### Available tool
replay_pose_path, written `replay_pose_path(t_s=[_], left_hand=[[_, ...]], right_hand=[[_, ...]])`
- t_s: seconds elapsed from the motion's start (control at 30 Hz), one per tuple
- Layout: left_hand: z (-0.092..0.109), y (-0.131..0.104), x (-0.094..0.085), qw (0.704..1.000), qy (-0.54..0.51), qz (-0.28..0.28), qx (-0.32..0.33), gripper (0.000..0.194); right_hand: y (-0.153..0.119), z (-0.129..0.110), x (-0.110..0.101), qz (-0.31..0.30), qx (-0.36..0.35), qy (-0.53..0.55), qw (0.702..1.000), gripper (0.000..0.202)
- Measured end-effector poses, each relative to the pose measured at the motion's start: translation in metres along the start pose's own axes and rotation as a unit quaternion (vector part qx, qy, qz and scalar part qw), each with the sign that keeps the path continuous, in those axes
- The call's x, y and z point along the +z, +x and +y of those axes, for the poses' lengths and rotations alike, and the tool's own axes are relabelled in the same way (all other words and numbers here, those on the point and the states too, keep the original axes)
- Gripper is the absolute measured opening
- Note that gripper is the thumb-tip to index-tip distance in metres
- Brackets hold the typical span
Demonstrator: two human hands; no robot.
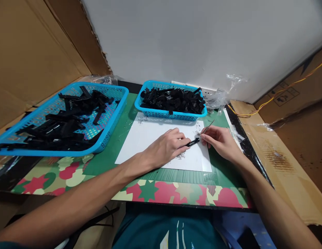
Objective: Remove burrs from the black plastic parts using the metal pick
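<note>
My left hand (173, 143) is closed on a slim black plastic part (194, 142), low over a white sheet of paper (140, 138). Close by, my right hand (220, 140) pinches thin metal tweezers (209, 126), one pointed end sticking up past the fingers. The fingertips of my right hand are beside the far end of the black part; whether they touch it is too small to tell. Tiny dark wire-like pieces (180, 156) lie on the paper in small loose clusters, partly hidden behind my left hand.
A large blue basket (109, 135) with several long black parts stands at the left. Behind the paper is a smaller blue basket (171, 114) heaped with black pieces. Clear plastic bags (218, 98) lie at the back right. Cardboard (277, 148) and a yellow cable (267, 103) border the right side.
</note>
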State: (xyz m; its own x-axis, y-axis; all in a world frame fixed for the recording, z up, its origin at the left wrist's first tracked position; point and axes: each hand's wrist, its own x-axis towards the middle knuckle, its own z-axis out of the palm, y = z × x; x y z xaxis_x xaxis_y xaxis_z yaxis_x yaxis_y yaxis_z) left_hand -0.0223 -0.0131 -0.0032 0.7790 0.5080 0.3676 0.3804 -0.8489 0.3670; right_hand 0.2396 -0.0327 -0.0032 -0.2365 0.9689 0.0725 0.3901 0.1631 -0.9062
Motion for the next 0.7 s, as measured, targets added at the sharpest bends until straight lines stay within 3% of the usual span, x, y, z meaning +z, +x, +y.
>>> replay_pose_path(t_s=[0.17,0.7], left_hand=[[-0.001,0.000,0.003,1.000,0.017,-0.007,0.005,0.020],[-0.002,0.000,0.007,1.000,-0.004,-0.022,0.000,0.024]], right_hand=[[-0.002,-0.002,0.001,0.002,-0.006,-0.068,0.998,0.026],[-0.002,-0.011,0.002,-0.002,0.002,-0.139,0.990,0.026]])
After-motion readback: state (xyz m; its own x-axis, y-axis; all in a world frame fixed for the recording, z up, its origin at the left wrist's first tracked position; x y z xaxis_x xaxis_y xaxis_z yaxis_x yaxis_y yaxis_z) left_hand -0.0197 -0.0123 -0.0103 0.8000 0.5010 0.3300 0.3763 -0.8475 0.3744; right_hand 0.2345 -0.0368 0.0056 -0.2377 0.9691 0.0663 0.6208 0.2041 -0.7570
